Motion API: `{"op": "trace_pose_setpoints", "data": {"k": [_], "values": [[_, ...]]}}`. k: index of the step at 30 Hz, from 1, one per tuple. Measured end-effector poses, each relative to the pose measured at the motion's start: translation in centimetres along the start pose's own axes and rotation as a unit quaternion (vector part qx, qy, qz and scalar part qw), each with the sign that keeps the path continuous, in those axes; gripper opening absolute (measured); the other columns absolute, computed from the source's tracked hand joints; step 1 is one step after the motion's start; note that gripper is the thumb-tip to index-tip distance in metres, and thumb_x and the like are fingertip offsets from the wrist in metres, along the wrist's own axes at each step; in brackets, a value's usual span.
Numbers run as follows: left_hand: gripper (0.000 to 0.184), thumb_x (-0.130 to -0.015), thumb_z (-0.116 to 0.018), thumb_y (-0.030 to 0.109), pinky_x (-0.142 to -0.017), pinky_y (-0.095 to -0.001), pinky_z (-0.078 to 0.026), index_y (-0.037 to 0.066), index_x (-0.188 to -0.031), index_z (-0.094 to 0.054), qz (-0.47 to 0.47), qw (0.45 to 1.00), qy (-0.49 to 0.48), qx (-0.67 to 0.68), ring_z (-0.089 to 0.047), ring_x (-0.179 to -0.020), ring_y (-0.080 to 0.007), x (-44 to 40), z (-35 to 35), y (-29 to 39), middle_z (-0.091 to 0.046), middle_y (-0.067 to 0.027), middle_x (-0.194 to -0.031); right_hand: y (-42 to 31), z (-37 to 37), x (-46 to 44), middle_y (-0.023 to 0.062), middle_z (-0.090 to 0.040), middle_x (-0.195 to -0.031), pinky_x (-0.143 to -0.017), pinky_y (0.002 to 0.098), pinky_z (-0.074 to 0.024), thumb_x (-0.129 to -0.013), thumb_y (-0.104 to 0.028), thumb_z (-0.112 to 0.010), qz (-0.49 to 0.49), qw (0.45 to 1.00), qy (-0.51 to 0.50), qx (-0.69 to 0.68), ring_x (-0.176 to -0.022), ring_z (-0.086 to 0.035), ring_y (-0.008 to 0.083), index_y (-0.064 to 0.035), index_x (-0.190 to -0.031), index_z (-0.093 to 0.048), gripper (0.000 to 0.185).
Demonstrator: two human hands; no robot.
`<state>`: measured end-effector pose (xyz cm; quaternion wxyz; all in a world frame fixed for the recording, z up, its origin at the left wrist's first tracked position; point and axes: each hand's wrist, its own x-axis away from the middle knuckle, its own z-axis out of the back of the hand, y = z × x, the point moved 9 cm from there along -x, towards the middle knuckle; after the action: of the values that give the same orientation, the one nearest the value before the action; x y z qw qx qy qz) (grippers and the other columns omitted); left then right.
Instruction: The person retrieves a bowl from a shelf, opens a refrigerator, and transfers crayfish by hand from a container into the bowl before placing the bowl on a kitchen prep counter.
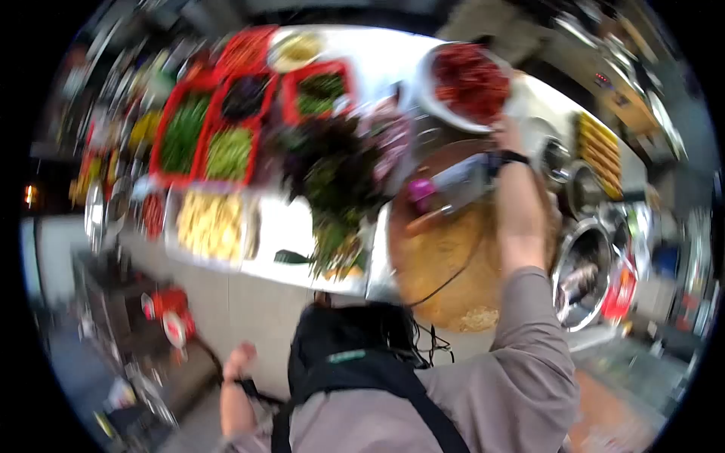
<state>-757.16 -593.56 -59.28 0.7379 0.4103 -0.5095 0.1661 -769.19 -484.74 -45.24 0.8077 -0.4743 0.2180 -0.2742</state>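
Note:
My right hand (507,130) is at the near rim of a white bowl (427,94) piled with red meat (470,81); motion blur hides how its fingers sit. Just below it, a cleaver (459,181) lies over the round wooden chopping board (438,260), beside a purple item (421,193) and an orange-brown piece. My left hand (240,361) hangs low at the left, away from the table, blurred, with its fingers not clearly visible.
Red trays (202,151) of cut vegetables stand at the left, above a container of pale yellow pieces (209,225). Dark leafy greens (332,170) lie mid-table. Right of the board are metal bowls (559,275) and a tray of yellow-brown rolls (600,155).

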Motion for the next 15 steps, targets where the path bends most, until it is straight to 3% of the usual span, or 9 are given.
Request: {"op": "trace_pose_setpoints", "data": {"k": [1, 2, 3, 4, 5, 7, 9, 13, 15], "values": [[0.032, -0.093, -0.051, 0.022, -0.084, -0.0376, -0.051, 0.006, -0.12, -0.058, 0.045, 0.993, 0.046, -0.101, -0.062, -0.101, -0.021, -1.7, 1.9, -1.6, -0.066, -0.0089, -0.11, 1.2, 0.4, 1.0, 0.0059, -0.065, -0.09, -0.061, 0.0315, -0.0486, -0.086, -0.008, -0.057, -0.163, 0.964, 0.015, -0.208, -0.07, -0.058, 0.0191, -0.0038, -0.11, -0.059, 0.025], [0.034, -0.091, -0.054, 0.024, -0.084, -0.0353, -0.051, 0.006, -0.119, -0.06, -0.031, 0.995, 0.023, -0.096, -0.063, -0.099, -0.0201, -3.9, 3.6, -2.7, -0.067, -0.0105, -0.108, 0.2, 1.3, 0.9, 0.0074, -0.065, -0.093, -0.065, 0.0307, -0.0496, -0.089, -0.015, -0.055, -0.086, 0.994, -0.039, -0.056, -0.075, -0.06, 0.0194, -0.0041, -0.117, -0.057, 0.03], [0.03, -0.09, -0.054, 0.024, -0.077, -0.0359, -0.05, 0.005, -0.112, -0.061, -0.125, 0.932, 0.07, -0.334, -0.064, -0.089, -0.0214, -5.2, 4.2, -1.4, -0.068, -0.0108, -0.096, -0.6, 2.3, 1.0, 0.0089, -0.065, -0.095, -0.069, 0.0298, -0.0506, -0.092, -0.022, -0.052, 0.002, 0.993, -0.066, 0.095, -0.08, -0.063, 0.0196, -0.0044, -0.123, -0.054, 0.036], [0.025, -0.09, -0.053, 0.024, -0.07, -0.0373, -0.049, 0.004, -0.103, -0.06, -0.063, 0.945, 0.011, -0.321, -0.061, -0.077, -0.0214, -4.4, 4.6, 1.7, -0.066, -0.0094, -0.085, -2.8, 2.3, 4.0, 0.0114, -0.062, -0.11, -0.081, 0.0303, -0.048, -0.096, -0.034, -0.045, -0.256, 0.948, 0.048, -0.181, -0.096, -0.062, 0.0217, -0.0084, -0.129, -0.049, 0.042], [0.021, -0.089, -0.052, 0.023, -0.064, -0.0387, -0.047, 0.004, -0.094, -0.058, -0.031, 0.959, 0.077, -0.27, -0.058, -0.069, -0.0208, -2.9, 5.1, 6.0, -0.062, -0.0072, -0.075, 2.6, 6.2, -0.5, 0.0154, -0.061, -0.116, -0.09, 0.0333, -0.0469, -0.095, -0.031, -0.046, -0.144, 0.971, -0.053, -0.182, -0.104, -0.061, 0.0248, -0.0036, -0.131, -0.045, 0.045], [0.026, -0.083, -0.058, 0.027, -0.07, -0.0383, -0.049, 0.005, -0.097, -0.062, -0.024, 0.956, 0.099, -0.274, -0.064, -0.077, -0.0252, -6.3, 8.6, 7.0, -0.068, -0.0118, -0.083, -3.3, 7.5, 3.2, 0.0309, -0.04, -0.135, -0.111, 0.0464, -0.0334, -0.096, -0.029, -0.046, -0.082, 0.964, -0.071, -0.245, -0.126, -0.044, 0.0386, 0.0046, -0.133, -0.039, 0.05], [0.032, -0.082, -0.059, 0.029, -0.078, -0.04, -0.05, 0.004, -0.101, -0.062, -0.056, 0.946, 0.103, -0.303, -0.064, -0.09, -0.0305, -10.7, 12.7, 7.6, -0.068, -0.0169, -0.096, -4.2, 10.7, 4.9, 0.0292, -0.031, -0.142, -0.115, 0.0497, -0.0255, -0.1, -0.019, -0.04, -0.169, 0.933, -0.021, -0.318, -0.137, -0.027, 0.0394, 0.0038, -0.135, -0.037, 0.041], [0.039, -0.081, -0.061, 0.026, -0.091, -0.0402, -0.047, 0.004, -0.113, -0.058, -0.122, 0.905, 0.148, -0.38, -0.059, -0.108, -0.0342, -22.6, 21.7, 7.1, -0.063, -0.02, -0.113, -17.9, 6.1, 21.2, 0.0277, -0.029, -0.146, -0.115, 0.0467, -0.0272, -0.099, -0.013, -0.036, -0.188, 0.95, 0.019, -0.248, -0.137, -0.029, 0.0366, 0.0018, -0.141, -0.03, 0.045], [0.044, -0.081, -0.062, 0.023, -0.095, -0.0396, -0.045, 0.003, -0.119, -0.055, -0.143, 0.912, 0.177, -0.342, -0.056, -0.113, -0.0354, -27.2, 27.0, 7.6, -0.061, -0.0198, -0.118, -23.6, 3.2, 28.5, 0.0276, -0.032, -0.145, -0.115, 0.0451, -0.0269, -0.096, -0.011, -0.037, -0.21, 0.944, 0.119, -0.224, -0.137, -0.031, 0.0358, 0.0028, -0.141, -0.029, 0.048]]}}
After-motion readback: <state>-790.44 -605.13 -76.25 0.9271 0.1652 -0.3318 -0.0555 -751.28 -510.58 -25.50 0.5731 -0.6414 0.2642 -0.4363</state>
